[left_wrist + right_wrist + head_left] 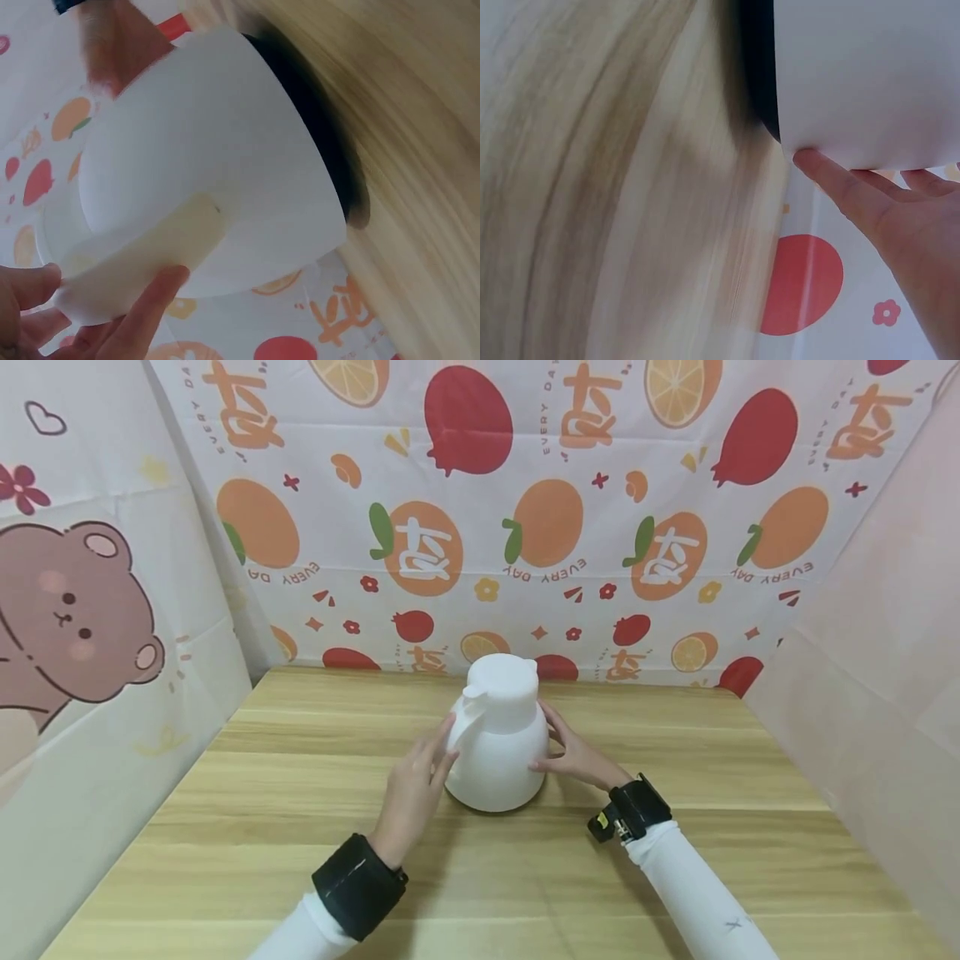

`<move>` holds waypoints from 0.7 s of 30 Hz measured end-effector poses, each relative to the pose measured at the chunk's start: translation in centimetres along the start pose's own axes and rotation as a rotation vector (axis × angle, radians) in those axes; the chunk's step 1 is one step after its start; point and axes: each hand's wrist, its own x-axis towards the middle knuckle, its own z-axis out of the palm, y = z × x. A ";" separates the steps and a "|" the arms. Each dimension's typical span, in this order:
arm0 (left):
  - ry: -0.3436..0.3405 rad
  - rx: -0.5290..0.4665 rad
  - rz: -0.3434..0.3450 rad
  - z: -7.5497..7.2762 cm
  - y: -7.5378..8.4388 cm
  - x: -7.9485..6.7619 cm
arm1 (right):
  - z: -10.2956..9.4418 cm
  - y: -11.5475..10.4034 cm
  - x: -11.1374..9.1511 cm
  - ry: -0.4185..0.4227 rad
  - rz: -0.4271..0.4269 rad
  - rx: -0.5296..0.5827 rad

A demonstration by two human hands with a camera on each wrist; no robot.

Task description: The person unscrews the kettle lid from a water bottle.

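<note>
A white thermos jug (498, 752) with a rounded body and dark base stands upright near the table's back half. Its lid (502, 677) is on, and the handle (467, 722) faces left toward the person. At that handle, my left hand (412, 789) pinches with thumb and fingers on either side, as the handle (139, 262) in the left wrist view shows. On the jug's other side, my right hand (577, 760) touches the body with spread, fairly straight fingers. The right wrist view has these fingertips (810, 159) against the white wall close to the dark base.
The jug is on a wood-grain table (300, 760). Behind it hangs a fruit-print cloth (480, 552). A cloth with a bear (82, 610) borders the left side, and a pale cloth (877, 635) the right. Black bands (360, 885) circle both wrists.
</note>
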 end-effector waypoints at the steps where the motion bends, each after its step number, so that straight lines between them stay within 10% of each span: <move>1: -0.005 0.005 0.000 0.1 0.1 -0.1 | -0.1 0.1 -0.1 -0.001 0.000 -0.003; 21: 0.114 0.085 0.156 1.4 1.3 -1.8 | -1.3 0.1 -1.7 -0.077 -0.013 0.051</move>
